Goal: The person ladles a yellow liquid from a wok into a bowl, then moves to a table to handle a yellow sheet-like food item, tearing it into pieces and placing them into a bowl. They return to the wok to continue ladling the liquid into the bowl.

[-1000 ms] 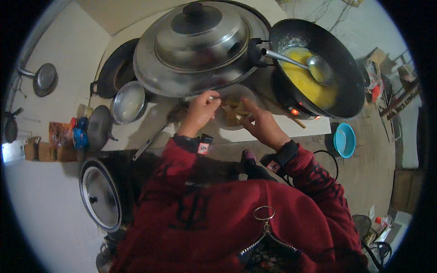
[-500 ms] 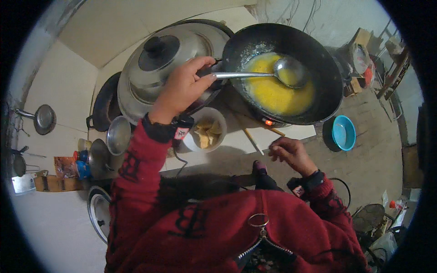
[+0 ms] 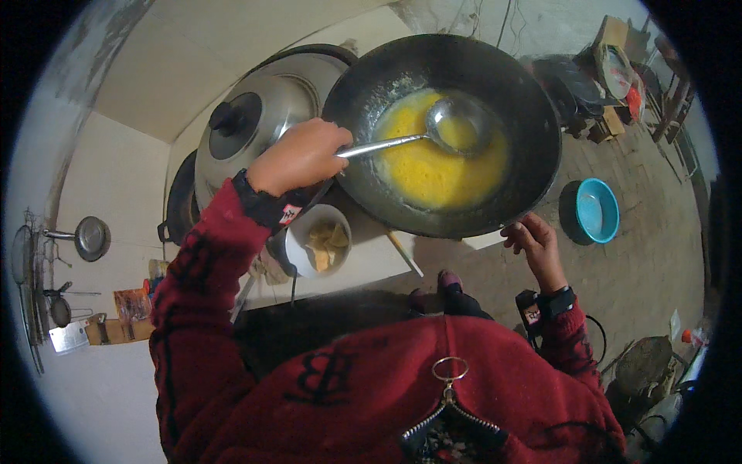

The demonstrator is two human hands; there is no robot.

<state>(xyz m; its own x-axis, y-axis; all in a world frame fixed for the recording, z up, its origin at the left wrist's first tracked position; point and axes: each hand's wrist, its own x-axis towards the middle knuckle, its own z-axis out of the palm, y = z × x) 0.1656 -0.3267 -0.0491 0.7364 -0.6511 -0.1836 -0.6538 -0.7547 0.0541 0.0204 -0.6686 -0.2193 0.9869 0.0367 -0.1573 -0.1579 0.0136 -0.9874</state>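
A black wok (image 3: 359, 174) holds yellow liquid (image 3: 417, 166) with a foamy, crusted edge. Resting in the liquid is a metal ladle (image 3: 386, 145), its bowl toward the wok's far side. My left hand (image 3: 301, 155) is closed on the ladle's handle at the wok's left rim; whether it also grips the wok's edge is hidden. My right hand (image 3: 537, 247) has its fingertips at the near right rim and appears to pinch it. Below my left hand stands a white bowl (image 3: 292, 255) with yellowish-brown pieces (image 3: 328, 246) in it.
A big lidded pot (image 3: 267, 116) stands left of the wok. Chopsticks (image 3: 406, 254) lie on the pale worktop (image 3: 371, 267). A blue basin (image 3: 597, 210) sits on the floor at right. Pans and a cleaver (image 3: 69, 338) are along the left wall.
The wok looks larger and nearer, now covering the red light below it, as if raised. My right hand has moved up to its rim. The ladle still lies in the liquid.
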